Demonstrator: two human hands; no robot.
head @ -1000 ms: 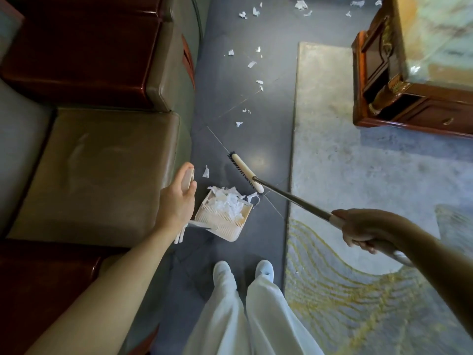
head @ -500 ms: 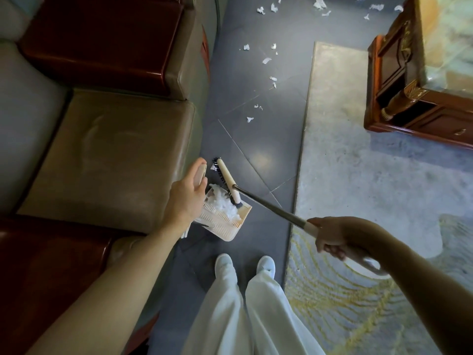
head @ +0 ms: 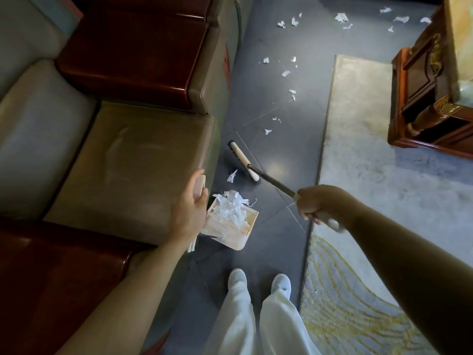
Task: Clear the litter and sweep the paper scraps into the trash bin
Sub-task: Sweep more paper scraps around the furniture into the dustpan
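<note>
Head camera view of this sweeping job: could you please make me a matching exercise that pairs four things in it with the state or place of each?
Column one:
1. broom
2. dustpan
3. left hand
4. right hand

Column two:
A. grips the long dark handle
B. heaped with white paper scraps
C. holds a cream upright handle
D. its head lies beyond the dustpan, beside one loose scrap

Pairs: 1-D, 2-B, 3-C, 4-A.
</note>
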